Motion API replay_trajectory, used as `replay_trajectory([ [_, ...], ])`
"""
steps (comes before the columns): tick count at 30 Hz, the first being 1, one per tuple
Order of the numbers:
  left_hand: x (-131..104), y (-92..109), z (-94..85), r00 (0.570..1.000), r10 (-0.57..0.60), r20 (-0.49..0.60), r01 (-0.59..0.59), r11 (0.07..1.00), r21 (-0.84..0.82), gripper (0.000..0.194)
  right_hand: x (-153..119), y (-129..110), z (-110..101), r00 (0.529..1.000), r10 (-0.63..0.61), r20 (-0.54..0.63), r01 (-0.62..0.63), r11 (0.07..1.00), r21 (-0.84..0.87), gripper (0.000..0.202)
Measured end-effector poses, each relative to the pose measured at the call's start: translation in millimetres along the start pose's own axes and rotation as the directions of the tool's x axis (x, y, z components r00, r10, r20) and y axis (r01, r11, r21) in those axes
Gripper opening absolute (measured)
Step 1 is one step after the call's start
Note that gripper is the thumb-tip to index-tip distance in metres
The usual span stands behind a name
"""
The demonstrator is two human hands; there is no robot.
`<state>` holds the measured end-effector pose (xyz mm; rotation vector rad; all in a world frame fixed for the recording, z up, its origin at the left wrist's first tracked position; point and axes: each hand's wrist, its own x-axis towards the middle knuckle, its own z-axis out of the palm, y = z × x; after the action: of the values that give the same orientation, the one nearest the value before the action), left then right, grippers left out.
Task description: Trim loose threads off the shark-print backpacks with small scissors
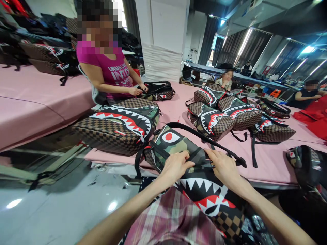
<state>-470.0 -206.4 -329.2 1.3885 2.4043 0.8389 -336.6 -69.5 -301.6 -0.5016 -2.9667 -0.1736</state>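
A camouflage and checkered backpack (pixel 204 185) with a red eye and a shark-mouth print lies across my lap and the table's edge. My left hand (pixel 177 165) pinches the dark fabric on its upper part, fingers curled together. To the right, my right hand (pixel 222 166), with a ring on one finger, grips the same backpack, its fingertips on the black panel. A black strap (pixel 204 136) arches behind both hands. What lies under my fingertips is hidden.
Another shark-print backpack (pixel 120 126) lies left on the pink table (pixel 176 112). Several more (pixel 230 110) are piled right, and a dark one (pixel 308 166) sits far right. Across the table a person in a pink shirt (pixel 107 68) handles a bag (pixel 158 92).
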Motion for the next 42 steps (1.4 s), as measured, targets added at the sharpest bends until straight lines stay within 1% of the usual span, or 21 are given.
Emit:
replay_trajectory([
  [2,3,-9,-3.5,1.000,-0.025,0.009,0.026,0.991,-0.133,0.012,4,-1,-5,0.999,0.005,0.039,-0.009,0.997,0.078,0.055],
  [5,17,-14,-21.2,1.000,0.003,0.020,0.002,0.967,-0.256,0.015,8,-3,-13,0.999,0.041,0.016,-0.043,0.972,0.229,0.053],
  [7,31,-10,-39.7,0.998,0.063,-0.009,-0.063,0.964,-0.257,0.017,4,-6,-18,0.997,0.071,-0.035,-0.054,0.934,0.354,0.047],
  [9,43,-5,-57.5,0.986,0.158,-0.050,-0.165,0.965,-0.205,0.017,-7,-10,-20,0.992,0.100,-0.073,-0.053,0.875,0.481,0.044],
  [11,48,-2,-67.0,0.964,0.263,-0.045,-0.266,0.950,-0.164,0.014,-24,-14,-16,0.994,0.092,-0.053,-0.044,0.811,0.583,0.046],
  [13,42,-2,-64.4,0.938,0.345,0.017,-0.338,0.928,-0.157,0.010,-41,-17,-9,0.999,0.038,-0.003,-0.027,0.761,0.648,0.045],
  [15,27,-5,-52.1,0.915,0.391,0.102,-0.372,0.914,-0.165,0.008,-54,-20,-1,1.000,0.008,-0.002,-0.005,0.745,0.667,0.045],
  [18,-5,-8,-30.8,0.866,0.454,0.210,-0.433,0.891,-0.140,0.008,-60,-26,7,0.999,-0.022,-0.041,0.044,0.759,0.649,0.039],
  [21,-26,-7,-18.7,0.842,0.491,0.225,-0.493,0.868,-0.049,0.009,-58,-36,10,0.993,-0.116,0.005,0.091,0.802,0.591,0.031],
  [23,-30,-7,-13.6,0.857,0.482,0.182,-0.492,0.870,0.013,0.010,-54,-41,11,0.989,-0.142,0.051,0.097,0.855,0.509,0.032],
  [26,-30,-9,-3.6,0.888,0.456,0.052,-0.459,0.884,0.091,0.012,-44,-40,14,0.989,-0.123,0.083,0.081,0.917,0.390,0.034],
  [29,-33,-11,8.2,0.909,0.401,-0.111,-0.390,0.915,0.103,0.015,-33,-31,14,0.989,-0.142,0.045,0.115,0.919,0.377,0.029],
  [30,-35,-11,10.6,0.915,0.379,-0.135,-0.369,0.925,0.093,0.016,-32,-28,13,0.986,-0.166,0.034,0.139,0.909,0.392,0.027],
  [32,-39,-10,10.1,0.931,0.341,-0.131,-0.333,0.939,0.082,0.021,-35,-26,11,0.974,-0.225,0.030,0.191,0.885,0.423,0.027],
  [34,-40,-7,2.8,0.930,0.359,-0.077,-0.349,0.929,0.123,0.021,-41,-29,9,0.964,-0.262,0.035,0.222,0.875,0.431,0.028],
  [35,-37,-4,-2.4,0.919,0.393,-0.037,-0.382,0.909,0.169,0.020,-45,-32,8,0.963,-0.266,0.035,0.227,0.876,0.425,0.028],
  [36,-33,-1,-7.7,0.898,0.440,0.009,-0.430,0.874,0.224,0.019,-48,-36,7,0.964,-0.263,0.033,0.227,0.881,0.415,0.027],
  [37,-28,2,-12.3,0.868,0.492,0.064,-0.489,0.827,0.278,0.024,-51,-39,6,0.966,-0.258,0.033,0.224,0.888,0.402,0.025],
  [39,-16,9,-17.3,0.801,0.571,0.180,-0.595,0.723,0.352,0.048,-56,-45,3,0.968,-0.248,0.051,0.212,0.904,0.371,0.022],
  [40,-10,12,-17.2,0.777,0.589,0.223,-0.627,0.687,0.368,0.061,-58,-47,2,0.968,-0.243,0.067,0.205,0.912,0.355,0.022],
  [42,0,16,-12.2,0.755,0.587,0.293,-0.655,0.655,0.376,0.082,-62,-49,0,0.968,-0.229,0.106,0.183,0.927,0.329,0.026],
])
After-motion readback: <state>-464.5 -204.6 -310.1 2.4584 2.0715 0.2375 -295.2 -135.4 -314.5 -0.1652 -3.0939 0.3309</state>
